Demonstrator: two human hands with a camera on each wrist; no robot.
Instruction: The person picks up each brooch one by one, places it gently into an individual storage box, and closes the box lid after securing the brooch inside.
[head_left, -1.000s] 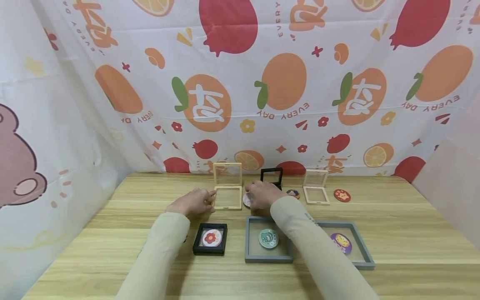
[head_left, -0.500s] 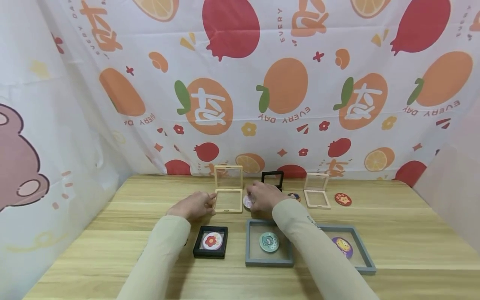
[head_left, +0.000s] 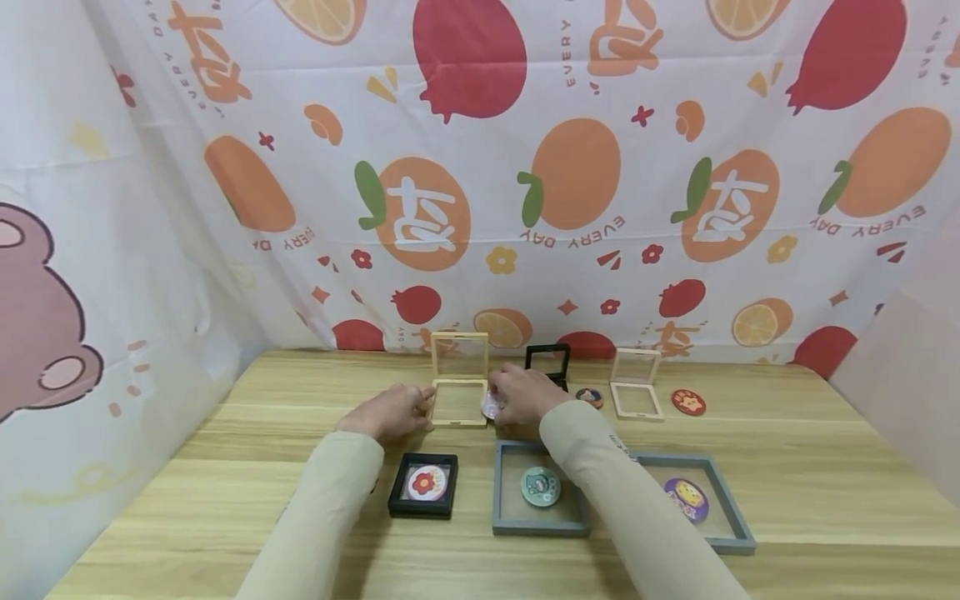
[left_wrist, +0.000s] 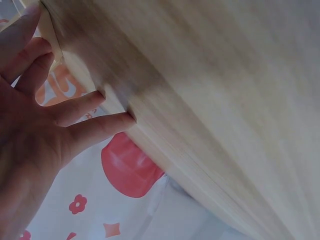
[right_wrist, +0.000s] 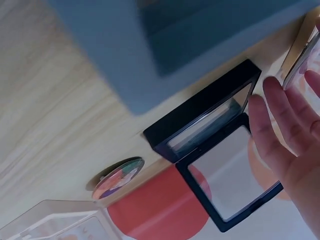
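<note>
My right hand pinches a round, pale pinkish badge at the right edge of an open light-wood display case. In the right wrist view the badge stands tilted by the fingertips, partly cut off by the view's edge. My left hand touches the left side of that case with thumb and fingertips. Spread fingers of it also rest on the table in the left wrist view. Behind the right hand, a black display case stands open, its lid raised.
Nearer lie a black frame with a flower badge, and two grey frames with a green badge and a purple badge. Rightward are a dark badge, a pale open case and a red badge.
My right hand has brought the pinkish badge slightly left, up to the light-wood case's right edge. The left hand keeps its place at the case. The head view has shifted a little.
</note>
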